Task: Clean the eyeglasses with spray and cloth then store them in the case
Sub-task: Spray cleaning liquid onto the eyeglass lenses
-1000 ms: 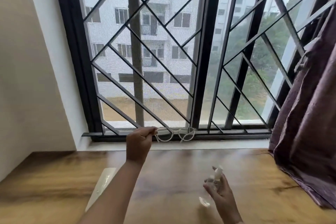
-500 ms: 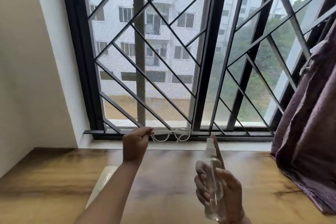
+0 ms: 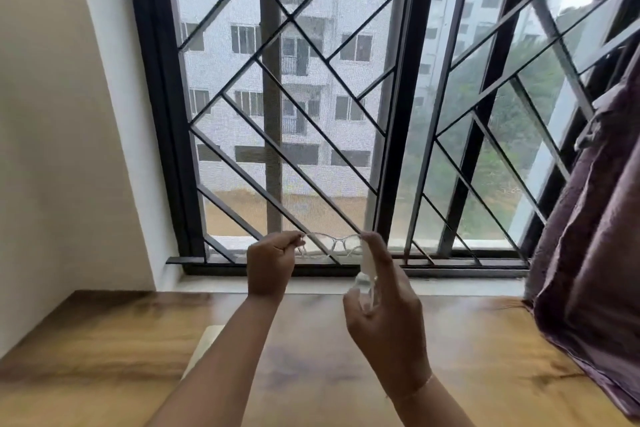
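The left hand [image 3: 272,265] is raised in front of the window [image 3: 277,97], level with its bottom rail. Its fingers are curled and pinch one end of the eyeglasses [image 3: 332,247]. These clear-framed eyeglasses are held in the air, their lenses seen against the lowest bars of the window, near its middle post. The right hand [image 3: 384,308], just below that rail, wraps around a small clear spray bottle [image 3: 367,265], with the forefinger stretched up over the bottle's top. The top sits just beside the free end of the eyeglasses; whether they touch cannot be told. A wooden table [image 3: 104,357] runs beneath the window. On it lies a pale flat object [image 3: 204,343], partly hidden by the left forearm and too unclear to identify. A purple curtain [image 3: 588,253] hangs at the window's right side
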A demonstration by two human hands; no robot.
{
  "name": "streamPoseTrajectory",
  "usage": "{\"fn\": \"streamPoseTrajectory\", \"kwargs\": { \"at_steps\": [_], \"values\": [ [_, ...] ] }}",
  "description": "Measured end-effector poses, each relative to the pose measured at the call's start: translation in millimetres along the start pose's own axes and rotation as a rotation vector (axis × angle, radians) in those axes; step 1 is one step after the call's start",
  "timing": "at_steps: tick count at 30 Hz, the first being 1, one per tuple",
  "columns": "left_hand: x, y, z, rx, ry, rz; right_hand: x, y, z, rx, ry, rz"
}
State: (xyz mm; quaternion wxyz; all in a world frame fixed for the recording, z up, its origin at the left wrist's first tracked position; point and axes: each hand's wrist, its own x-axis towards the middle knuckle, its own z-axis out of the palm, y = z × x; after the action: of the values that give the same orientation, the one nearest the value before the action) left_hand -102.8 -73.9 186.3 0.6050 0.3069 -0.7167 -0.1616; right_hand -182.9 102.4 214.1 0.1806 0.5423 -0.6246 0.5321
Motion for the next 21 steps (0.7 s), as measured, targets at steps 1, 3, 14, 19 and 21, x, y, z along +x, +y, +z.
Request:
{"fn": "streamPoseTrajectory", "kwargs": {
  "at_steps": [1, 3, 14, 19, 21],
  "values": [
    [1, -1, 0, 0.004, 0.003, -0.010, 1, -1, 2, 0.002, 0.014, 0.010],
    [5, -1, 0, 0.009, 0.009, -0.031, 2, -2, 3, 0.026, 0.055, 0.024],
    [18, 3, -3, -0.022, 0.047, 0.008, 0, 8, -22, -0.142, 0.220, 0.110],
    [17, 8, 2, -0.068, 0.023, -0.004, 5, 23, -30, -0.244, 0.282, 0.164],
    [15, 11, 3, -0.072, 0.025, 0.022, 6, 29, -33, -0.269, 0.308, 0.165]
  ]
}}
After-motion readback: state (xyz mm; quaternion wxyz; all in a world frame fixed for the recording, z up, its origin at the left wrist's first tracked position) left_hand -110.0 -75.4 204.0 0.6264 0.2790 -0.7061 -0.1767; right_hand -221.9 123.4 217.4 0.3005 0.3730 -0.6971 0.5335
